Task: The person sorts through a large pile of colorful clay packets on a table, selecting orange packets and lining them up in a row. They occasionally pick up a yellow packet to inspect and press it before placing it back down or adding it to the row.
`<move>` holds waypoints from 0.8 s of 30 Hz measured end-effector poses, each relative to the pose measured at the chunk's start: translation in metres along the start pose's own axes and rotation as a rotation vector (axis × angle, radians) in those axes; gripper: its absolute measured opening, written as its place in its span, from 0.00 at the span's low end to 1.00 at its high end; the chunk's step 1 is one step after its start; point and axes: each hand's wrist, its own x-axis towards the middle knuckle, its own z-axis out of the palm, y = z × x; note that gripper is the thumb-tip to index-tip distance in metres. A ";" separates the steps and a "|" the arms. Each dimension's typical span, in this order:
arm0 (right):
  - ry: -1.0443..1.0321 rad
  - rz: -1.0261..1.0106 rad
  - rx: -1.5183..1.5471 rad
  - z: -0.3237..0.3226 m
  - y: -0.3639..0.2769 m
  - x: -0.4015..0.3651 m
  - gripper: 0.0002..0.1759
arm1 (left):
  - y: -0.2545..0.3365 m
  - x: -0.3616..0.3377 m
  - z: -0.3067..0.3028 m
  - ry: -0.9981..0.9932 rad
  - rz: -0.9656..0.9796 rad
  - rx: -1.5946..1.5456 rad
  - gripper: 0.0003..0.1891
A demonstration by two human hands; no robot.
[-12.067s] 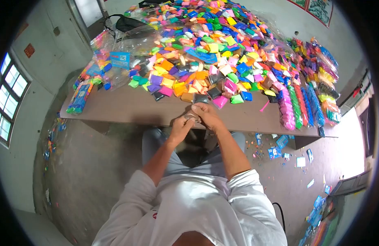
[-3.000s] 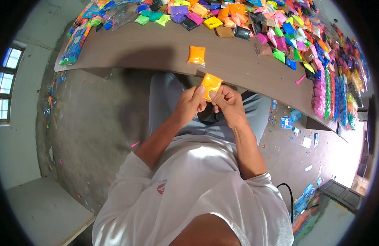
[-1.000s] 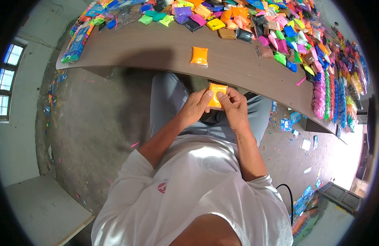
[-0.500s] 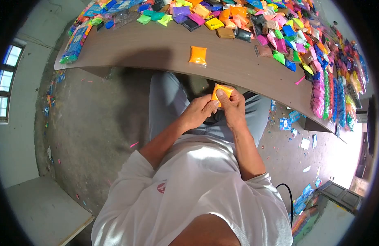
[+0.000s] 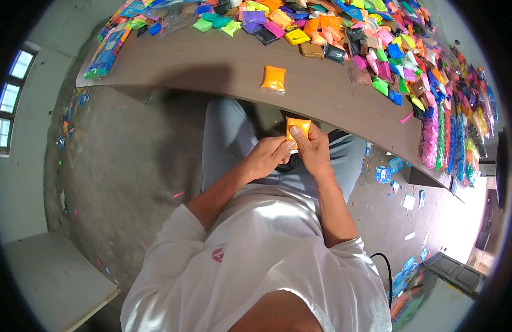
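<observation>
Over my lap, close to the table's front edge, I hold a small orange packet (image 5: 298, 125) of what looks like soft clay in clear film. My right hand (image 5: 315, 152) is closed on it, the thumb lying across its front. At the packet's lower left corner my left hand (image 5: 268, 156) is closed, thumb and fingers pinching the edge. The fingers behind the packet are hidden. A second orange packet (image 5: 273, 78) lies by itself on the brown table (image 5: 200, 61), just beyond my hands.
A big heap of multicoloured packets (image 5: 333, 27) covers the table's far side and right. Long strips of packets (image 5: 429, 138) hang at the right end. A bundle of coloured packets (image 5: 108, 52) lies at the left end. Blue cards (image 5: 383, 175) and scraps litter the floor.
The held packet has turned more upright and its front now shows flatter. My left hand has shifted slightly toward its lower edge. The camera view has moved a little.
</observation>
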 end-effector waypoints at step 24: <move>-0.017 -0.640 -1.222 -0.029 -0.061 0.112 0.29 | 0.017 0.047 -0.151 0.885 0.214 0.272 0.21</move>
